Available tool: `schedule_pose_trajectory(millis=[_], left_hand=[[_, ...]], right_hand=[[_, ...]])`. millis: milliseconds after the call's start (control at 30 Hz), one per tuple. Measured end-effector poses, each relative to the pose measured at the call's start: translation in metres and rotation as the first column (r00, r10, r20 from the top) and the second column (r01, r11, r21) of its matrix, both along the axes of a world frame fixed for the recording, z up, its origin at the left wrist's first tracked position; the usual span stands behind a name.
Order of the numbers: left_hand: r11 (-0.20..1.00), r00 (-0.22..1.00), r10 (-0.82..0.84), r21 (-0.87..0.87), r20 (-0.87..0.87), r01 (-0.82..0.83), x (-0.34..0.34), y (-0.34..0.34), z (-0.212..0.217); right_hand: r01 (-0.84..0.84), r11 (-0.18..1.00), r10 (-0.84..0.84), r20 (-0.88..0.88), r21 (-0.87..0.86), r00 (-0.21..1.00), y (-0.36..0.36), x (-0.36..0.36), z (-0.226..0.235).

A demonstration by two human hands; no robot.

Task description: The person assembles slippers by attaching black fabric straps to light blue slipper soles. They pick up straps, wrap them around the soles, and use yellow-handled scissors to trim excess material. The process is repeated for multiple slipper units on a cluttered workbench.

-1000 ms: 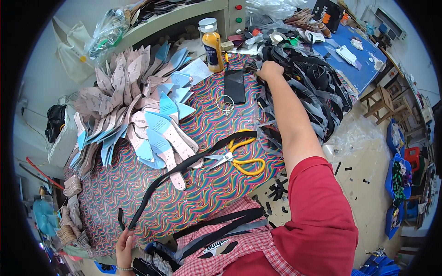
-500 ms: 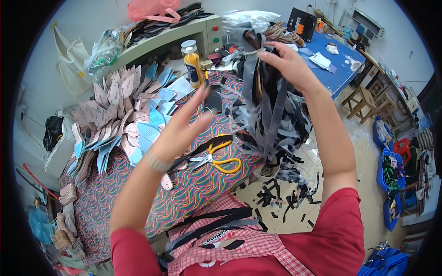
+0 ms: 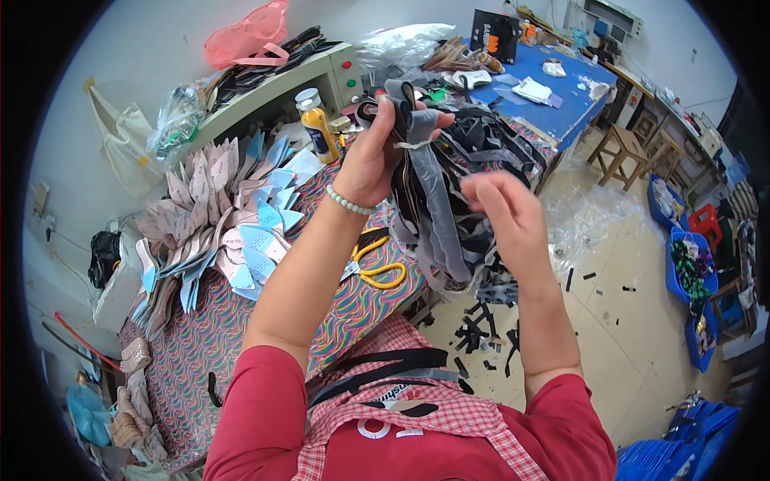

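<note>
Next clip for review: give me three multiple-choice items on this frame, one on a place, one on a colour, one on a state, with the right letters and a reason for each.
1. Where do the scissors lie?
A. on the patterned table
B. on the floor
C. on the blue table

2. What colour are the scissors' handles?
A. red
B. yellow
C. green

3. What is the left hand doing?
A. resting flat on the table
B. holding the scissors
C. gripping a bundle of strips held up in the air

Answers:
1 A, they rest on the wavy-patterned cloth just below the left forearm.
2 B, both loops are yellow.
3 C, its fingers close round the top of the dark and grey strips, while the right hand reaches into them.
</note>
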State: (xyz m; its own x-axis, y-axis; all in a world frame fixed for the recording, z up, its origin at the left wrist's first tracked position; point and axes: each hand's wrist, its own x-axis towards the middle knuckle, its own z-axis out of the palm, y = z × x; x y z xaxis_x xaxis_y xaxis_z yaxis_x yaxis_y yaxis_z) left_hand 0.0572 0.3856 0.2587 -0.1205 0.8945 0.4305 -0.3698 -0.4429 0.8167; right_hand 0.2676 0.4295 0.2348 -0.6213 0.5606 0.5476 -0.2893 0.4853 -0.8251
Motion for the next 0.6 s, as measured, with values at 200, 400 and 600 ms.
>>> schedule_pose_trajectory(millis=[200,400,600], left_hand=[[1.0,0.974,0.015,-0.022,-0.228,-0.021,0.022,-0.011,-0.002],[0.998,0.989,0.031,-0.055,0.147,-0.023,-0.002,0.003,-0.014],[0.973,0.912,0.23,-0.068,0.34,-0.22,-0.092,0.033,-0.018]], right_hand=[[-0.02,0.994,0.034,0.12,-0.108,0.992,-0.008,-0.031,-0.002],[-0.153,0.971,0.191,0.209,-0.183,0.959,0.008,0.003,-0.017],[-0.6,0.6,0.039,-0.73,-0.529,0.682,0.046,0.178,-0.063]])
